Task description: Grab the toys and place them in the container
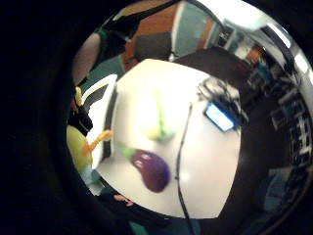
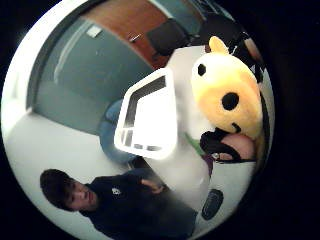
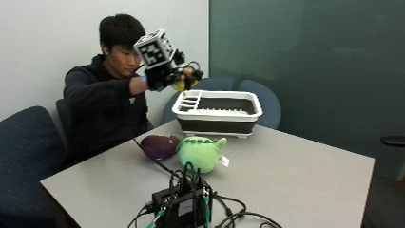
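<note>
Grey table [image 3: 297, 175] surface fills the foreground of the outside view, with a teal wall and a white wall behind it. A yellow plush toy [image 2: 227, 97] with black eyes is held in the gloved right hand [image 3: 166, 76], whose fingers are curled round it; the toy is raised in the air, above the near left corner of the container [image 3: 218, 113] and clear of the table. In the thumb side palm view the toy is seen close against the palm, with the container beside it further off. The container is a white-rimmed, black-walled bin with a slotted compartment at one end, and it is set on the far part of the table. Nearer the front, a purple eggplant toy [image 3: 158, 146] and a green plush toy [image 3: 201, 153] are laid just beside each other on the table, well apart from the container. A black box with cables [image 3: 180, 204] is placed at the table's near edge. Blue chairs [image 3: 25, 156] are seen around the table, and the person is seated on one behind it.
</note>
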A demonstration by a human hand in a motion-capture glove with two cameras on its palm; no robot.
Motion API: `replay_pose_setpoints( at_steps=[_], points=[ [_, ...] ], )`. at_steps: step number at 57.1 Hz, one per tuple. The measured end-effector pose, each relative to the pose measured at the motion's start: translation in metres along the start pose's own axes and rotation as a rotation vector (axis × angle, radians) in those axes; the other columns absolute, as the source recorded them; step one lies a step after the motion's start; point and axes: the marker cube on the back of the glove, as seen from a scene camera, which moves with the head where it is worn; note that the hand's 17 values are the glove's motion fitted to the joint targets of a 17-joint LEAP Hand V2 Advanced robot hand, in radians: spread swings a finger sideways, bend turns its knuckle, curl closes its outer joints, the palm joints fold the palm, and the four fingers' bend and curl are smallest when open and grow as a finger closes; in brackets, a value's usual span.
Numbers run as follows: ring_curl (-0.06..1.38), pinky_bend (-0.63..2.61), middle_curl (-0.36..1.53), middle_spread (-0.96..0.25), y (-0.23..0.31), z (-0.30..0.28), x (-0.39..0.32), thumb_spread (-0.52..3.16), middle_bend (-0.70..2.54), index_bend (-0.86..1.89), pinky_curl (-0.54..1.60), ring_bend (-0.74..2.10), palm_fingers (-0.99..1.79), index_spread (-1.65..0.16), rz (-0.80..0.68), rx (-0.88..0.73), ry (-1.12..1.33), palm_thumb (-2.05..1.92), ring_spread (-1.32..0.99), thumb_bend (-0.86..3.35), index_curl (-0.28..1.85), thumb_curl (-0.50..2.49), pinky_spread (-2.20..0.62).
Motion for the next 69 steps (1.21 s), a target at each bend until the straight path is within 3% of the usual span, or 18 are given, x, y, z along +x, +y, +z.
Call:
replay_pose_setpoints(
  at_steps=[6, 14, 19, 22, 24, 30, 44, 49, 60, 65, 69],
  points=[
    [0.10, 0.38, 0.44, -0.24, -0.061, -0.001, -0.029, 1.19, 0.69, 1.08, 0.29, 0.24, 0.35, -0.10, 0.056, -0.033, -0.090, 0.64, -0.24, 0.21, 0.65, 0.57, -0.06],
    [0.13, 0.42, 0.44, -0.23, -0.071, 0.091, -0.123, 1.21, 0.63, 1.02, 0.32, 0.28, 0.26, -0.12, -0.034, -0.184, 0.105, 0.60, -0.25, 0.17, 0.67, 0.59, -0.06],
    [0.16, 0.54, 0.40, -0.17, -0.067, 0.128, -0.131, 1.31, 0.44, 0.92, 0.36, 0.28, 0.05, -0.14, -0.056, -0.462, 0.236, 0.49, -0.20, 0.11, 0.66, 0.54, -0.05],
    [0.16, 0.68, 0.35, -0.10, -0.062, 0.132, -0.124, 1.27, 0.27, 0.59, 0.39, 0.25, -0.29, -0.14, -0.092, -0.527, 0.207, 0.25, -0.13, -0.04, 0.58, 0.45, -0.03],
    [0.17, 0.72, 0.33, -0.07, -0.061, 0.128, -0.115, 1.24, 0.21, 0.40, 0.40, 0.25, -0.35, -0.16, -0.083, -0.516, 0.164, 0.15, -0.11, -0.08, 0.52, 0.43, -0.02],
    [0.16, 0.69, 0.30, -0.03, -0.059, 0.097, -0.065, 1.19, 0.12, 0.19, 0.39, 0.18, -0.27, -0.20, -0.020, -0.448, 0.197, 0.04, -0.06, -0.05, 0.43, 0.39, -0.01],
    [0.17, 0.62, 0.25, 0.00, -0.037, 0.055, 0.052, 1.20, 0.12, 0.16, 0.37, 0.17, -0.17, -0.27, 0.280, -0.408, 0.197, -0.01, -0.02, -0.03, 0.38, 0.35, 0.01],
    [0.18, 0.63, 0.24, 0.01, -0.026, 0.073, 0.091, 1.22, 0.13, 0.14, 0.37, 0.17, -0.18, -0.29, 0.372, -0.437, 0.220, 0.01, -0.01, -0.01, 0.37, 0.34, 0.01],
    [0.20, 0.89, 0.19, 0.03, 0.009, 0.161, 0.128, 1.25, 0.05, 0.06, 0.42, 0.21, -0.21, -0.30, 0.409, -0.572, 0.249, 0.12, 0.02, 0.01, 0.29, 0.35, 0.05],
    [0.26, 1.12, 0.15, 0.04, 0.011, 0.183, 0.138, 1.25, 0.04, 0.01, 0.47, 0.41, -0.08, -0.30, 0.358, -0.467, 0.315, 0.21, 0.03, 0.04, 0.23, 0.37, 0.03],
    [0.33, 1.16, 0.15, 0.04, 0.007, 0.182, 0.137, 1.31, 0.14, 0.10, 0.47, 0.73, 0.24, -0.31, 0.327, -0.321, 0.339, 0.37, -0.03, 0.12, 0.21, 0.40, -0.07]
  ],
)
